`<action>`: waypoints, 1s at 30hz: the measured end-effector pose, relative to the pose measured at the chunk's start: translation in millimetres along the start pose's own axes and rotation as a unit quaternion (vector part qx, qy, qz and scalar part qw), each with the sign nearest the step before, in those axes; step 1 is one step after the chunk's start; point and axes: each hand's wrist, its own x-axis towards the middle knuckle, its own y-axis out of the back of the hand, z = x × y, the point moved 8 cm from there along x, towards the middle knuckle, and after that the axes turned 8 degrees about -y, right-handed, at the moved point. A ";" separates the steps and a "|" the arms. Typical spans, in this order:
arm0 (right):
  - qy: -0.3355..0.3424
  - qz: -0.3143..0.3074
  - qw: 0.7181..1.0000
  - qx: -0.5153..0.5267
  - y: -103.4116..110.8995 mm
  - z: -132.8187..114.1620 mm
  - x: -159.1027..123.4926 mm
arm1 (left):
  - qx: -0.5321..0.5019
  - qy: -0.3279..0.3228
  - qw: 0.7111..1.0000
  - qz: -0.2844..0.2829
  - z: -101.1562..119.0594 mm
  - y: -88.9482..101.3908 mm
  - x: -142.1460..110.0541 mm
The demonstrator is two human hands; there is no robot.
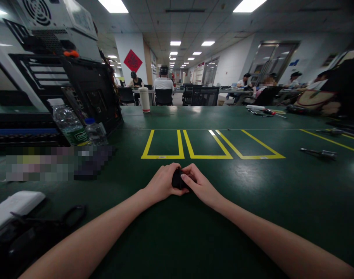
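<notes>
Both hands meet over the green table [177, 240], around a small dark black object [177, 179]. My left hand [162, 180] is closed on its left side, the thumb low and the fingers over the top. From the right, my right hand [200, 184] grips the same object with thumb and fingers. Much of the object is covered by the fingers, so its kind cannot be made out. Just beyond the hands lie yellow tape outlines [162, 157] on the table.
At left stand a computer case [92, 89], a labelled water bottle [68, 122] and a smaller bottle [95, 133]. A white power bank-like block [19, 207] and black cables [73, 213] lie nearer. Metal tools [319, 154] rest at right; a white tumbler [144, 100] stands farther back.
</notes>
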 end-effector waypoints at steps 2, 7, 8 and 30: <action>-0.012 0.003 1.000 -0.006 0.6 1.8 0.9 | -0.001 0.001 1.000 -0.001 0.4 0.1 0.1; -0.006 -0.021 1.000 -0.015 -1.7 3.0 1.5 | -0.002 -0.001 1.000 -0.003 1.5 0.6 0.3; 0.001 -0.026 1.000 -0.013 -2.1 2.5 1.0 | 0.000 -0.001 1.000 -0.003 1.3 0.7 0.3; -0.006 -0.024 1.000 0.002 -0.7 3.9 -0.9 | -0.011 0.015 1.000 -0.014 -0.1 0.2 -0.2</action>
